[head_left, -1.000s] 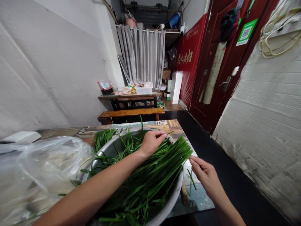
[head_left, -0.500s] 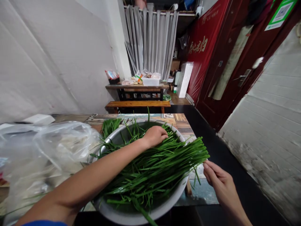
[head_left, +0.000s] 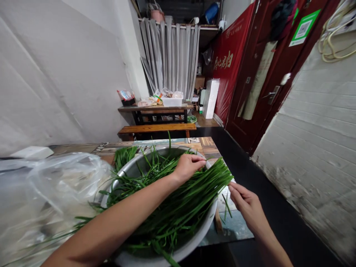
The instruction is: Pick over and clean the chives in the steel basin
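Observation:
A wide metal basin (head_left: 130,170) on the wooden table (head_left: 209,145) holds a big bundle of long green chives (head_left: 178,202), their cut ends sticking out over the right rim. My left hand (head_left: 188,165) reaches across the basin and rests on top of the chives near the far rim, fingers curled onto the stalks. My right hand (head_left: 246,205) is just outside the right rim, fingertips pinching at the cut ends of the bundle. A few loose stalks (head_left: 226,205) hang down beside it.
A crumpled clear plastic bag (head_left: 47,193) fills the table's left side, with a white box (head_left: 32,152) behind it. Beyond stand a wooden bench (head_left: 155,128) and a cluttered table (head_left: 154,108). A dark floor aisle and red door (head_left: 267,85) lie to the right.
The view tilted down and then back up. The chive ends, fanned out further right half a second ago, are drawn back in. My right hand moved up to the tips.

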`<state>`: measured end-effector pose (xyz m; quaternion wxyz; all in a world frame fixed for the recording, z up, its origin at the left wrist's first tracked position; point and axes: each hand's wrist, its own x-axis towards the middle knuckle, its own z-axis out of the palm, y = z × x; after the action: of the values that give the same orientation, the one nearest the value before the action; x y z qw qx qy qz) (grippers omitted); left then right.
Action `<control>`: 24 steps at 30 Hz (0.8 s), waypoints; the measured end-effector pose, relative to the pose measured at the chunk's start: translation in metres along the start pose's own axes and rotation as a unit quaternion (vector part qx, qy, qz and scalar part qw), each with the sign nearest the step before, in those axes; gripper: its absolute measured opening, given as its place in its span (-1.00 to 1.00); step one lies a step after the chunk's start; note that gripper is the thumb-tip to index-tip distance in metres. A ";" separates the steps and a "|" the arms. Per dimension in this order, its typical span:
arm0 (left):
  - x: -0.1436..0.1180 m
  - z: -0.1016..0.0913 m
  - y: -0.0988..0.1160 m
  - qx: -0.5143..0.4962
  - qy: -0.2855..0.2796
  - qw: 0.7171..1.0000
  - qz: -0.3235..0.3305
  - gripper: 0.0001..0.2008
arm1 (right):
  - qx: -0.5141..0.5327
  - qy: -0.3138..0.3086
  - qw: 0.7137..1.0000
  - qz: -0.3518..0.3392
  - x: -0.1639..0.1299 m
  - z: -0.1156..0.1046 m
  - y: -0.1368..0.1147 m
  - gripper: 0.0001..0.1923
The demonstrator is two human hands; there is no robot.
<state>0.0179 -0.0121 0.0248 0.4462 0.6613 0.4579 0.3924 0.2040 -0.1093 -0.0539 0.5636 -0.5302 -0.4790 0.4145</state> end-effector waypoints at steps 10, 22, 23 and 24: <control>-0.004 0.021 0.010 -0.029 0.003 0.999 0.013 -0.77 | -0.008 0.003 1.000 -0.014 0.003 0.002 -0.003 -0.58; -0.003 0.027 0.008 -0.116 0.021 0.992 -0.039 -0.76 | 0.013 -0.012 1.000 0.006 0.005 0.002 0.001 -0.58; -0.004 0.026 0.008 -0.110 0.023 0.993 -0.038 -0.76 | 0.013 -0.010 1.000 0.007 0.005 0.002 0.001 -0.57; -0.004 0.026 0.008 -0.106 0.026 0.993 -0.038 -0.76 | 0.011 -0.006 1.000 0.008 0.005 0.002 0.000 -0.56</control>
<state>0.0427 -0.0233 0.0239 0.5167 0.5819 0.4496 0.4385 0.2029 -0.1044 -0.0538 0.5632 -0.5251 -0.4734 0.4278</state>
